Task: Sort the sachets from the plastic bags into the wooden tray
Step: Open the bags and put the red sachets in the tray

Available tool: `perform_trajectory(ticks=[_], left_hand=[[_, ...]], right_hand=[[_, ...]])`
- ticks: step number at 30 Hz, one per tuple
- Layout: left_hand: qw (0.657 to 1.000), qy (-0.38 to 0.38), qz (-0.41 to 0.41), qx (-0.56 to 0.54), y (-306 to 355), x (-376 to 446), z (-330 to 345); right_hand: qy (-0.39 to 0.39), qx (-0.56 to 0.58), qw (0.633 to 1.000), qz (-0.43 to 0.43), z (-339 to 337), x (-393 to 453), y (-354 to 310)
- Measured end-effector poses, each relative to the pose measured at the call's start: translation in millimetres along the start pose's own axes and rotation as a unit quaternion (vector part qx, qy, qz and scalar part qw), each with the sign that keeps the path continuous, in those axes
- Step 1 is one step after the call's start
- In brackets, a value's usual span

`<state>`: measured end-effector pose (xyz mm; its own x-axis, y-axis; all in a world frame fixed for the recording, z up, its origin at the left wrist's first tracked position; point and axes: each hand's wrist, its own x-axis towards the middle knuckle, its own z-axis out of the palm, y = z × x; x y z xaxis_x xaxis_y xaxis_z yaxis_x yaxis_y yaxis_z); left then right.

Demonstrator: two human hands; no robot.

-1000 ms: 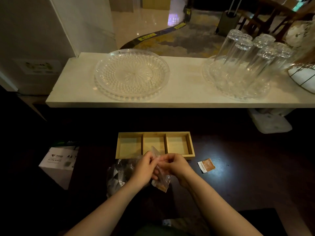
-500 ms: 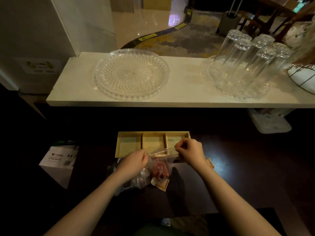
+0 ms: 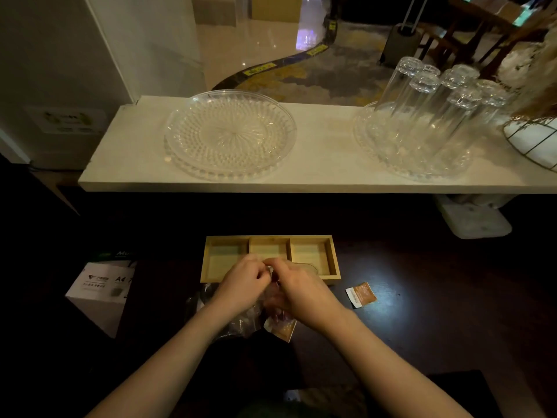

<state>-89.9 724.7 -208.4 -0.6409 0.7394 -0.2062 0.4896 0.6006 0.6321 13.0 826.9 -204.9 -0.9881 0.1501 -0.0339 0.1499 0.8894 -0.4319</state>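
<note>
Head view: hands (image 3: 271,285) probably hide wooden tray's (image 3: 333,260) near edge.

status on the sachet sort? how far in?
Barely started. Done: nothing; the visible parts of the wooden tray's three compartments are bare. In hand: left hand and right hand together at the top of a plastic bag. Left: all sachets, including the orange sachet loose on the dark table.

Up beyond the fingers, a white marble ledge (image 3: 325,164) carries a clear ribbed dish (image 3: 230,135) and, farther right, upturned glasses (image 3: 434,113) on another clear plate. Left of the fingers, a white A4 box (image 3: 101,292).
</note>
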Motion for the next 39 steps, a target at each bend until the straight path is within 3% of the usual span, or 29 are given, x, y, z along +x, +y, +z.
perform_trajectory(ticks=[6, 11, 16, 18, 19, 20, 21, 26, 30, 34, 39], left_hand=[[0.988, -0.028, -0.021, -0.151, -18.1, -11.7, 2.2], [0.928, 0.034, -0.143, -0.343, -35.4, -9.8, 6.1], [0.84, -0.052, -0.237, -0.485, -34.8, -11.6, 13.4], [0.762, -0.109, -0.251, -0.586, -31.0, -11.3, 10.4], [0.725, -0.108, -0.251, -0.632, -28.4, -11.6, 5.5], [0.711, -0.085, -0.246, -0.653, -27.5, -10.5, 0.7], [0.719, -0.051, -0.238, -0.651, -26.8, -9.1, -4.4], [0.843, 0.141, -0.223, -0.47, -49.0, 3.7, -27.9], [0.936, 0.23, -0.164, -0.211, -67.2, 11.3, -53.4], [0.955, 0.275, -0.097, -0.045, -66.6, 13.9, -67.2], [0.954, 0.295, -0.056, 0.006, -66.3, 17.4, -67.6]], right_hand=[[0.052, -0.031, 0.997, 0.037, 9.5, 13.2, 11.9], [0.065, 0.029, 0.997, 0.017, -34.0, 17.4, 4.1], [0.121, 0.246, 0.962, -0.003, -89.8, 30.0, -15.1], [0.136, 0.305, 0.943, 0.0, -99.3, 36.5, -18.2], [0.136, 0.321, 0.937, 0.003, -101.2, 39.3, -18.6], [0.134, 0.331, 0.934, 0.007, -100.9, 42.4, -17.1], [0.135, 0.331, 0.934, 0.014, -99.5, 45.0, -14.5], [0.107, 0.287, 0.949, 0.071, -86.0, 55.3, 5.5], [0.065, 0.259, 0.958, 0.101, -61.8, 66.6, 23.9], [0.052, 0.249, 0.96, 0.118, -44.7, 76.2, 39.7], [0.042, 0.292, 0.944, 0.145, -27.8, 82.0, 53.6]])
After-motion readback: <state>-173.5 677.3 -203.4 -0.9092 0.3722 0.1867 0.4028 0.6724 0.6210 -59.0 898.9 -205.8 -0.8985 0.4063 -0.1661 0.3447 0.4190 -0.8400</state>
